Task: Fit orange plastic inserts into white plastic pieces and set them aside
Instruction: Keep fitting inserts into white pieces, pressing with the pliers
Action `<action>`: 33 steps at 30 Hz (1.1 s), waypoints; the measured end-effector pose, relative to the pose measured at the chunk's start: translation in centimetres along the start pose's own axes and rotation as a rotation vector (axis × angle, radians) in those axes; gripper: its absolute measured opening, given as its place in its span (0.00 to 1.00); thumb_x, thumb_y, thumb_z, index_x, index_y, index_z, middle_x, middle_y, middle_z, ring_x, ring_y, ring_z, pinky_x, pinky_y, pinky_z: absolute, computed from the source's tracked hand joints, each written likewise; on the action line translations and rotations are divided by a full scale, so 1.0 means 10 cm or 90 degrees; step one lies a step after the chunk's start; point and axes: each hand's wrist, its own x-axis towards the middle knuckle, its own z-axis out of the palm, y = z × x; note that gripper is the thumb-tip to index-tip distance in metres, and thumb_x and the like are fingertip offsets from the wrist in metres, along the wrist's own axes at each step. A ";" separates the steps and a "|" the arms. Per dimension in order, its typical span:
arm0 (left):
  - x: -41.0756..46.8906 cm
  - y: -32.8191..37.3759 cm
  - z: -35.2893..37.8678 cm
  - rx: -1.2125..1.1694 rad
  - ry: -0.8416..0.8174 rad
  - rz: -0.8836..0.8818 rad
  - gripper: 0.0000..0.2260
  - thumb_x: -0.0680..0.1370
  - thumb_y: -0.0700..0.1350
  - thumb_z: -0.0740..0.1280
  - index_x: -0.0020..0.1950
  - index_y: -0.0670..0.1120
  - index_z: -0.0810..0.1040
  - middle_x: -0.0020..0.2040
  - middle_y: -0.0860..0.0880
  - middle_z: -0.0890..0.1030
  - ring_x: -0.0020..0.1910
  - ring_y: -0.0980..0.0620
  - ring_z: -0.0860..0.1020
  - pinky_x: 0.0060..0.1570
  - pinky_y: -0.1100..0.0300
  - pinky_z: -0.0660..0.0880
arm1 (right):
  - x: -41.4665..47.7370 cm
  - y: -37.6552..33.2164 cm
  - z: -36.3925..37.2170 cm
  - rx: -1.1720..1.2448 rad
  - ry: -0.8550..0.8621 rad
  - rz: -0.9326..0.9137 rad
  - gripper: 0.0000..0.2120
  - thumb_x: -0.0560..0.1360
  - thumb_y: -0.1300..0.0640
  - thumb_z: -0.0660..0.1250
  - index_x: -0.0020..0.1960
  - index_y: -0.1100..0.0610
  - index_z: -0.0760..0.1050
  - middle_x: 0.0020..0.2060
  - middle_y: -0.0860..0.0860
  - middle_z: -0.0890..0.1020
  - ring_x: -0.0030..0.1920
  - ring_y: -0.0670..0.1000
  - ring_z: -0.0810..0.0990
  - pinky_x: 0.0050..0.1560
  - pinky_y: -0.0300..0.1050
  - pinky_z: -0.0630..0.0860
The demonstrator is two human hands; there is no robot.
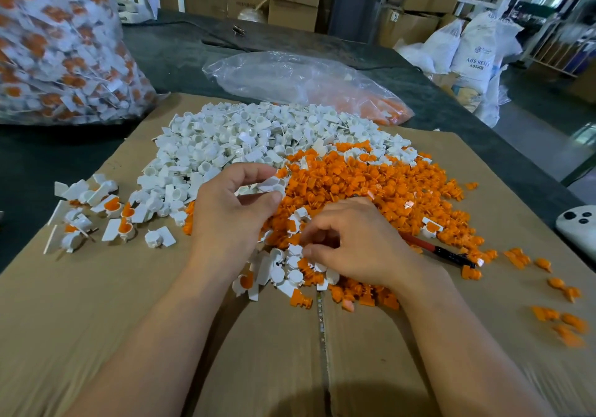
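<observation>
Fingers (pixel 254 171) of the left hand (pixel 232 210) pinch a white piece (pixel 271 184), held up just over the spot where the two heaps meet. The right hand (pixel 351 249) is low on the mixed bits at 6 o'clock of the heaps. Its fingers are curled as if picking, but I cannot tell if they have anything.

So the step looks like fetching an orange insert. Next, I think, the insert must be turned the right way, pushed into the round cup of the white piece, and put with the done ones (pixel 113 205) at 9 o'clock.

Counting: two hands and at least one white piece held. The white heap (pixel 225 139) at 12 o'clock and the orange heap (pixel 371 184) at 2 o'clock are too many to count. The done ones are about a dozen. About ten loose orange bits (pixel 516 257) lie at 4 o'clock. One pen (pixel 445 250) lies by the orange heap. All this lies on one cardboard sheet (pixel 96 303) on the desk (pixel 180 49), with two bags behind: a full bag (pixel 58 46) at 10 o'clock and a clear bag (pixel 290 78) at 12 o'clock.
</observation>
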 end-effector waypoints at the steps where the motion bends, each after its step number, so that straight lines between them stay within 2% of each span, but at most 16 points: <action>1: 0.00 0.00 0.00 -0.005 -0.002 -0.001 0.13 0.71 0.35 0.71 0.43 0.54 0.79 0.44 0.57 0.81 0.39 0.55 0.81 0.40 0.66 0.79 | 0.00 0.00 0.00 -0.009 0.002 0.002 0.07 0.71 0.51 0.69 0.48 0.48 0.80 0.35 0.39 0.71 0.43 0.42 0.69 0.57 0.41 0.57; 4: -0.01 0.01 0.01 -0.008 -0.011 0.002 0.14 0.71 0.35 0.72 0.43 0.55 0.79 0.45 0.57 0.81 0.41 0.53 0.81 0.39 0.69 0.77 | 0.01 -0.02 0.02 -0.036 -0.003 0.014 0.08 0.72 0.53 0.67 0.50 0.48 0.79 0.35 0.39 0.70 0.43 0.41 0.68 0.56 0.39 0.54; 9: -0.02 0.01 0.00 0.007 -0.013 -0.004 0.12 0.71 0.38 0.72 0.40 0.56 0.80 0.38 0.64 0.82 0.37 0.61 0.80 0.38 0.72 0.75 | 0.02 -0.05 0.02 -0.040 -0.001 0.034 0.04 0.73 0.54 0.65 0.45 0.49 0.78 0.37 0.41 0.71 0.46 0.45 0.73 0.60 0.42 0.56; 11: -0.02 0.00 0.00 0.010 -0.005 -0.001 0.12 0.71 0.38 0.72 0.39 0.57 0.80 0.34 0.64 0.81 0.34 0.61 0.78 0.36 0.69 0.75 | 0.02 -0.06 0.03 -0.046 0.001 0.031 0.04 0.73 0.51 0.66 0.45 0.49 0.78 0.38 0.41 0.73 0.47 0.46 0.73 0.60 0.43 0.57; 14: -0.01 -0.01 0.00 0.013 -0.008 0.005 0.14 0.71 0.36 0.72 0.39 0.57 0.79 0.35 0.64 0.81 0.35 0.64 0.78 0.36 0.70 0.76 | 0.02 -0.09 0.04 -0.060 0.008 0.033 0.07 0.72 0.47 0.67 0.46 0.49 0.79 0.42 0.44 0.78 0.47 0.46 0.73 0.58 0.43 0.58; 17: -0.01 -0.01 0.01 0.005 -0.021 0.009 0.16 0.70 0.35 0.72 0.39 0.58 0.79 0.35 0.64 0.81 0.35 0.66 0.78 0.36 0.73 0.74 | 0.04 -0.12 0.05 -0.059 0.030 0.046 0.04 0.73 0.52 0.66 0.46 0.50 0.78 0.43 0.46 0.80 0.48 0.49 0.75 0.60 0.43 0.58; 20: -0.01 -0.01 0.01 0.004 -0.025 0.002 0.16 0.70 0.35 0.72 0.39 0.57 0.80 0.36 0.62 0.82 0.37 0.64 0.79 0.36 0.74 0.73 | 0.03 -0.11 0.07 -0.057 0.045 0.045 0.04 0.72 0.55 0.66 0.46 0.51 0.77 0.41 0.46 0.81 0.46 0.48 0.75 0.60 0.42 0.56; 23: -0.02 -0.01 0.00 -0.013 -0.025 -0.010 0.17 0.70 0.34 0.72 0.43 0.57 0.79 0.41 0.55 0.82 0.40 0.56 0.81 0.40 0.67 0.78 | 0.01 -0.10 0.06 -0.048 0.071 0.035 0.02 0.71 0.56 0.67 0.43 0.51 0.76 0.35 0.42 0.77 0.40 0.45 0.72 0.57 0.39 0.58; 25: -0.01 0.01 0.00 -0.016 -0.024 -0.024 0.19 0.69 0.34 0.73 0.47 0.58 0.78 0.43 0.50 0.80 0.35 0.57 0.79 0.39 0.68 0.78 | -0.02 -0.08 0.01 0.038 0.135 0.058 0.06 0.69 0.58 0.68 0.39 0.48 0.73 0.31 0.40 0.73 0.36 0.42 0.72 0.48 0.36 0.65; 27: -0.01 0.03 0.00 -0.015 -0.026 -0.036 0.21 0.67 0.35 0.75 0.48 0.59 0.77 0.43 0.50 0.78 0.31 0.62 0.77 0.35 0.73 0.75 | -0.04 -0.06 -0.04 0.184 0.217 0.088 0.13 0.68 0.61 0.70 0.36 0.45 0.70 0.32 0.40 0.75 0.36 0.43 0.75 0.37 0.32 0.71; 30: -0.02 0.05 0.00 -0.003 -0.050 -0.049 0.22 0.66 0.35 0.75 0.49 0.61 0.76 0.45 0.52 0.78 0.32 0.64 0.77 0.35 0.76 0.72 | -0.04 -0.03 -0.07 0.309 0.284 0.108 0.17 0.68 0.65 0.70 0.36 0.43 0.71 0.34 0.42 0.77 0.36 0.43 0.77 0.35 0.30 0.73; 33: -0.04 0.07 0.01 0.005 -0.080 -0.055 0.22 0.66 0.35 0.75 0.48 0.60 0.77 0.43 0.54 0.79 0.33 0.63 0.76 0.35 0.76 0.72 | -0.03 -0.01 -0.07 0.398 0.280 0.121 0.19 0.69 0.68 0.69 0.42 0.42 0.75 0.38 0.44 0.77 0.37 0.42 0.77 0.37 0.32 0.74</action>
